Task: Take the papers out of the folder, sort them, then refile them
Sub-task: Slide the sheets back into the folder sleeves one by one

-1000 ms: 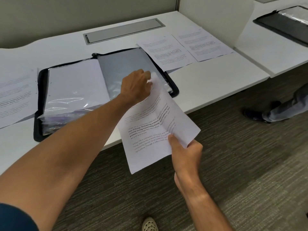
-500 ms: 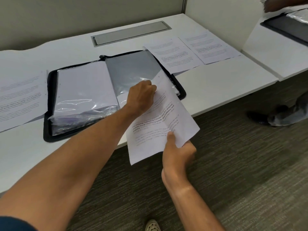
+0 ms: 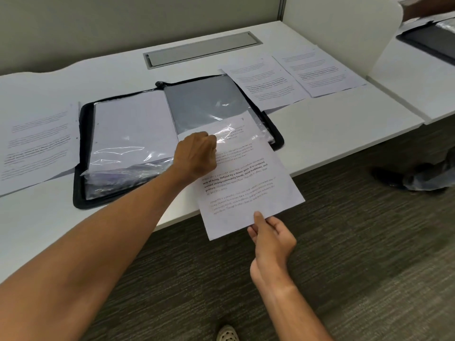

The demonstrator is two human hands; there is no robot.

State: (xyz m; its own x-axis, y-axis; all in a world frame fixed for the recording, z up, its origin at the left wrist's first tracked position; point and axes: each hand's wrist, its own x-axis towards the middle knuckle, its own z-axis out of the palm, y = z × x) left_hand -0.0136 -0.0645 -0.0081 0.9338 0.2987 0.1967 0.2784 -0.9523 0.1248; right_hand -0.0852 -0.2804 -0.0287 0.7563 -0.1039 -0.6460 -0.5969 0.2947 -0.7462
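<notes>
Printed sheet (image 3: 246, 183): bottom edge pinched by right hand (image 3: 272, 236) fingers, beyond the surface (image 3: 332, 124) edge; top slid under folder (image 3: 172, 134) sleeve, held by curled left hand (image 3: 197, 156) fingers.

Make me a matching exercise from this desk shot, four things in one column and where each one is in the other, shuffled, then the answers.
Things:
1. left hand
2. right hand
3. printed sheet
4. two papers

Places:
A. flat on the desk, right of the folder
B. top edge inside a clear sleeve
C. pinching the sheet's bottom edge
D. at the sleeve opening

Pairs: 1-D, 2-C, 3-B, 4-A
</notes>
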